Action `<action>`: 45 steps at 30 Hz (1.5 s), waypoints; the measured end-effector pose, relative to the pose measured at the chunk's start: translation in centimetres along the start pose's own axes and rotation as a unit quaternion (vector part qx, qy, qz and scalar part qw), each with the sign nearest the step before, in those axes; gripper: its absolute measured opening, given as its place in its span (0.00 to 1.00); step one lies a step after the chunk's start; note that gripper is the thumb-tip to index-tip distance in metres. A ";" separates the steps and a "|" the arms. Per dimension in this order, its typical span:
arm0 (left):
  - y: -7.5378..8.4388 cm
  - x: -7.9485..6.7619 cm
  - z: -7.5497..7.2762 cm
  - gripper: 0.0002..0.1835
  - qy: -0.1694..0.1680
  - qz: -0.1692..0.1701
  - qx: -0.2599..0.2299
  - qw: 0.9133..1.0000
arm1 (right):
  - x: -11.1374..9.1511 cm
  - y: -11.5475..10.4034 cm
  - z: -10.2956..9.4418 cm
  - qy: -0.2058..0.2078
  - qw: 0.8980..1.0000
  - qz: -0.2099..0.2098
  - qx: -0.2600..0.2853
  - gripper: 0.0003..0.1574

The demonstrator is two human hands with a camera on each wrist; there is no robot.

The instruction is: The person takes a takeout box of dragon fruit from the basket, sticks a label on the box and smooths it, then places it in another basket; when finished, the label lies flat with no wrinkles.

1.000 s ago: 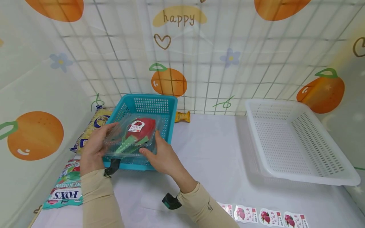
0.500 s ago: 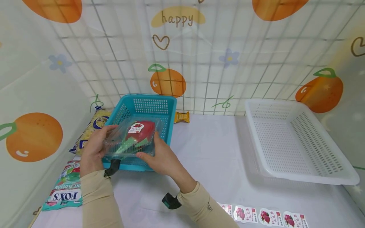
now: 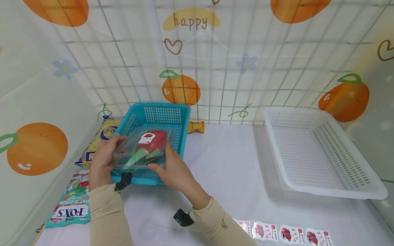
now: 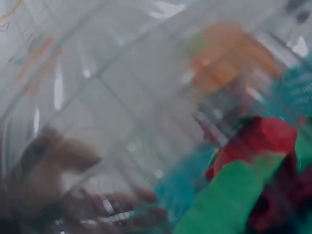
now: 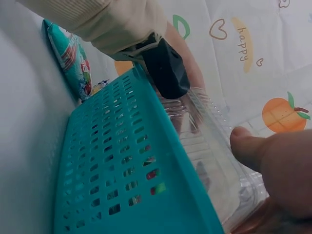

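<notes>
A clear plastic clamshell box point(image 3: 123, 159) is held tilted over the front part of the teal basket point(image 3: 185, 136). Inside it lies a red dragon fruit point(image 3: 159, 138) with green leaf tips, also seen through the plastic in the left wrist view. The lid bears a white sticker point(image 3: 146, 138) with a dragon fruit picture. My left hand point(image 3: 102, 158) grips the box's left side. At its right side my right hand point(image 3: 178, 171) grips it, thumb along the front edge, other fingers mostly hidden. In the right wrist view, the box point(image 5: 214, 170) shows above the basket's rim.
A yellow-and-blue bag point(image 3: 95, 143) and a green FOX'S sweets bag point(image 3: 72, 201) lie at the left. Behind the basket's right side sits a small yellow packet point(image 3: 197, 126). A white basket point(image 3: 284, 164) stands at the right. Several dragon fruit stickers point(image 3: 292, 235) lie in front.
Since one second ago the box has come down slightly at the back, with both hands still round it. Over the last half second it has hardly moved.
</notes>
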State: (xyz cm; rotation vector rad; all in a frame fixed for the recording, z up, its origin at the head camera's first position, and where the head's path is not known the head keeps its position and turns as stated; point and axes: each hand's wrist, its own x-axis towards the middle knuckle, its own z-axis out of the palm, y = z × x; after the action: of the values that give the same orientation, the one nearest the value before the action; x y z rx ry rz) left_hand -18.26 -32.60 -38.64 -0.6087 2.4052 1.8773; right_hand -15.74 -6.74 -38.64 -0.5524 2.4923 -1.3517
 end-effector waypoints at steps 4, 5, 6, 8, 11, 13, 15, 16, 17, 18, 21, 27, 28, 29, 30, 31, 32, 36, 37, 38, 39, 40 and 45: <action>0.2 0.0 0.6 0.32 0.040 -0.007 0.021 0.999 | 0.0 -0.2 0.2 0.009 1.000 0.010 -0.011 0.62; 0.3 -0.1 0.7 0.33 0.047 -0.007 0.027 0.999 | 0.0 -0.2 0.2 0.011 1.000 0.011 -0.013 0.62; 0.3 -0.1 0.8 0.35 0.053 -0.008 0.037 0.998 | 0.0 -0.2 0.3 0.012 1.000 0.013 -0.013 0.62; 0.3 -0.1 0.9 0.38 0.053 -0.006 0.042 0.998 | 0.0 -0.3 0.3 0.014 1.000 0.014 -0.014 0.61; 0.3 -0.1 0.9 0.38 0.043 -0.001 0.047 0.998 | 0.0 -0.4 0.2 0.016 1.000 0.016 -0.017 0.61; 0.3 -0.1 0.7 0.38 0.032 0.004 0.056 0.998 | 0.0 -0.5 0.2 0.017 0.999 0.018 -0.020 0.61; 0.3 -0.1 0.6 0.39 0.021 0.006 0.067 0.998 | 0.0 -0.5 0.3 0.019 0.999 0.019 -0.025 0.60; 0.3 -0.1 0.5 0.38 0.017 0.006 0.075 0.997 | 0.0 -0.5 0.3 0.020 0.999 0.020 -0.029 0.60; 0.3 -0.1 0.5 0.39 0.011 0.005 0.080 0.997 | 0.0 -0.5 0.3 0.020 0.999 0.022 -0.031 0.60; 0.4 -0.2 0.5 0.39 0.004 0.004 0.079 0.997 | 0.0 -0.5 0.4 0.020 0.999 0.023 -0.034 0.60; 0.6 -0.3 0.5 0.39 -0.015 -0.005 0.081 0.997 | 0.1 -0.6 0.5 0.019 0.999 0.028 -0.041 0.60; 0.7 -0.4 0.9 0.42 -0.046 -0.015 0.111 0.993 | 0.3 -0.8 0.9 0.023 0.996 0.031 -0.080 0.61; 0.7 -0.4 1.0 0.42 -0.048 -0.017 0.115 0.992 | 0.4 -0.8 1.0 0.024 0.995 0.030 -0.088 0.60; 0.7 -0.4 1.1 0.42 -0.053 -0.016 0.117 0.992 | 0.4 -0.9 1.0 0.025 0.995 0.029 -0.095 0.60; 0.7 -0.4 1.2 0.43 -0.056 -0.015 0.120 0.991 | 0.4 -1.0 1.0 0.026 0.994 0.030 -0.102 0.60; 0.7 -0.4 1.2 0.43 -0.059 -0.015 0.122 0.991 | 0.4 -1.1 1.1 0.027 0.994 0.030 -0.106 0.60; 0.8 -0.4 1.3 0.43 -0.061 -0.014 0.123 0.990 | 0.4 -1.1 1.1 0.027 0.993 0.031 -0.110 0.60; 0.8 -0.3 1.3 0.44 -0.061 -0.014 0.140 0.988 | 0.6 -1.2 1.3 0.024 0.992 0.043 -0.120 0.61; 0.8 -0.3 1.3 0.44 -0.059 -0.013 0.147 0.987 | 0.7 -1.2 1.3 0.023 0.991 0.046 -0.122 0.61; 0.8 -0.3 1.4 0.44 -0.054 -0.013 0.155 0.986 | 0.7 -1.3 1.3 0.021 0.991 0.048 -0.124 0.60; 0.8 -0.3 1.4 0.44 -0.050 -0.010 0.165 0.985 | 0.8 -1.3 1.4 0.020 0.991 0.050 -0.126 0.60; 0.9 -0.3 1.4 0.43 -0.046 -0.008 0.174 0.984 | 0.8 -1.3 1.4 0.020 0.990 0.053 -0.129 0.61; 0.9 -0.2 1.7 0.42 -0.038 0.005 0.212 0.976 | 0.9 -1.3 1.6 0.024 0.988 0.056 -0.144 0.61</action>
State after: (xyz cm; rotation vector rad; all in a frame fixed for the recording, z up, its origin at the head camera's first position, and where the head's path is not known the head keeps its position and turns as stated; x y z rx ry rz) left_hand -18.71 -30.79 -38.22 -0.4809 2.6364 1.2914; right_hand -15.66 -8.96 -38.38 -0.4320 2.7333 -0.9817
